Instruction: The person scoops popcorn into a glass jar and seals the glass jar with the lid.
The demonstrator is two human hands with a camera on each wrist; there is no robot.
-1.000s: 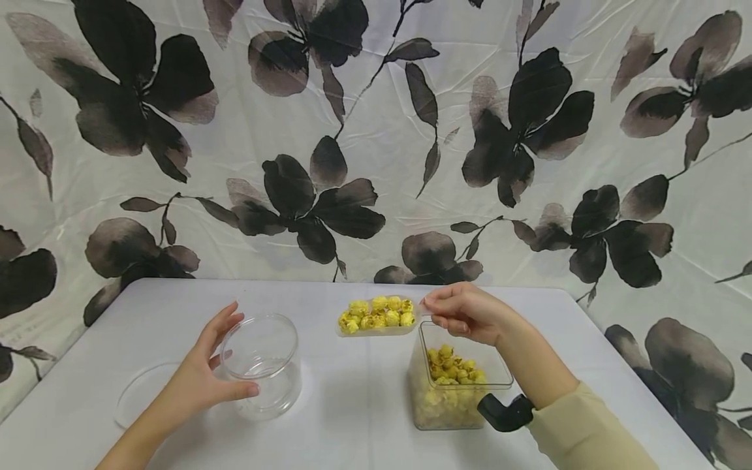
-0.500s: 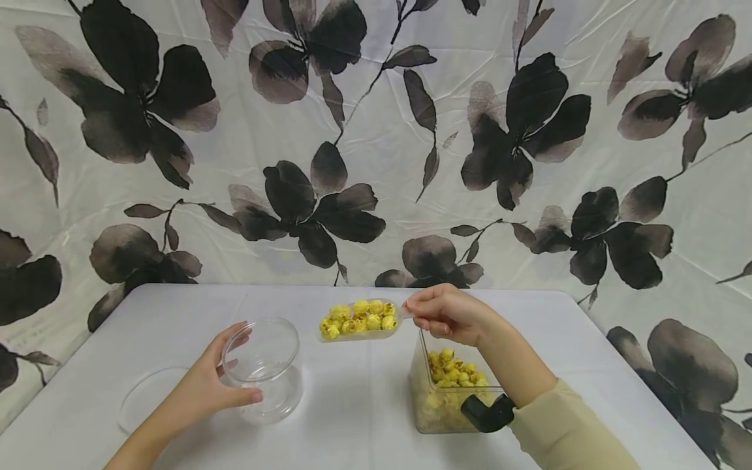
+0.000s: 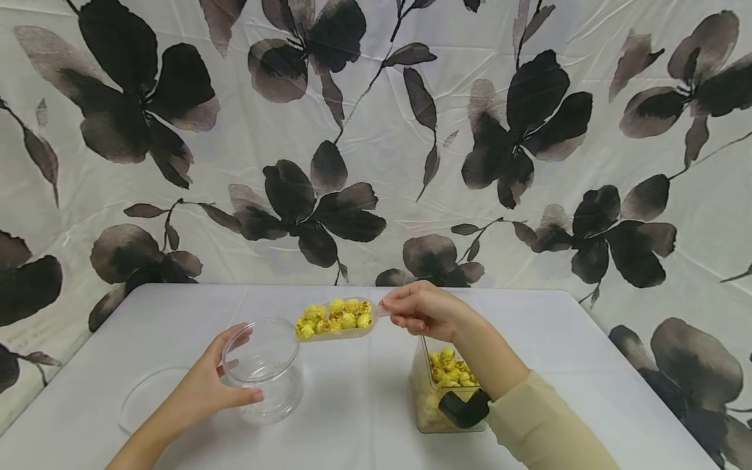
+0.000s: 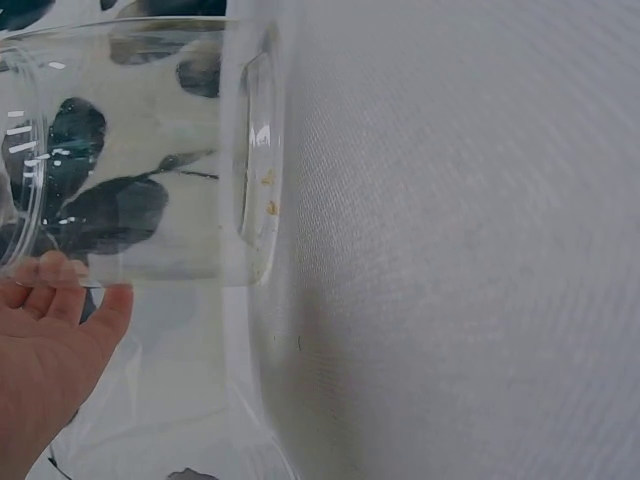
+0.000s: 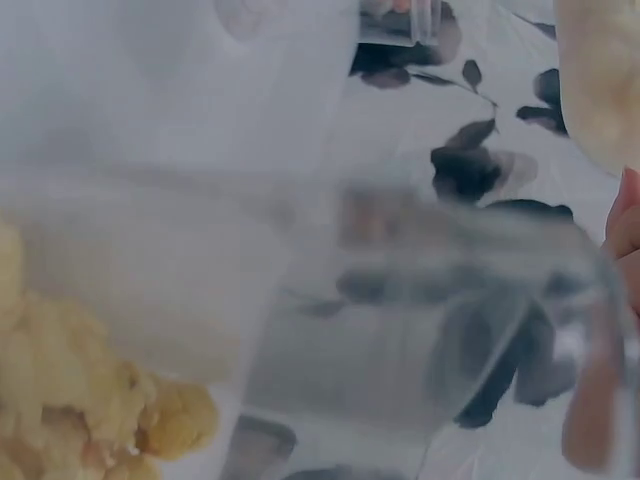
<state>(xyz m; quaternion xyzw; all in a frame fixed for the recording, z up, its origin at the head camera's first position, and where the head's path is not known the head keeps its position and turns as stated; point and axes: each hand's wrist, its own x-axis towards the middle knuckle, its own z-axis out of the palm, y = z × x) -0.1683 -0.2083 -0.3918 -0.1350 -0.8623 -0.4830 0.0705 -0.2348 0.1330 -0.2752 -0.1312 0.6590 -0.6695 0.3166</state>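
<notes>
My left hand (image 3: pixel 214 378) grips a clear round jar (image 3: pixel 276 385) near its rim, thumb in front and fingers round the far side. In the left wrist view, the fingertips (image 4: pixel 60 270) touch the jar's (image 4: pixel 150 150) wall, and a few yellow crumbs lie at its bottom. Between thumb and fingers, my right hand (image 3: pixel 429 310) pinches the handle of a translucent scoop (image 3: pixel 346 334) heaped with yellow popcorn (image 3: pixel 335 316). The scoop's tip is at the right side of the jar's rim. Below my right forearm stands a clear square container (image 3: pixel 420 398) holding more popcorn (image 3: pixel 449 369).
A clear round lid (image 3: pixel 132 398) lies on the white table (image 3: pixel 352 418) at the left, partly behind the left forearm. Behind the table hangs a floral cloth (image 3: pixel 376 130). A black wrist device (image 3: pixel 464 410) sits at the right cuff.
My right hand has carried the loaded scoop leftward from above the square container to the jar's rim. The left hand and jar have barely moved.
</notes>
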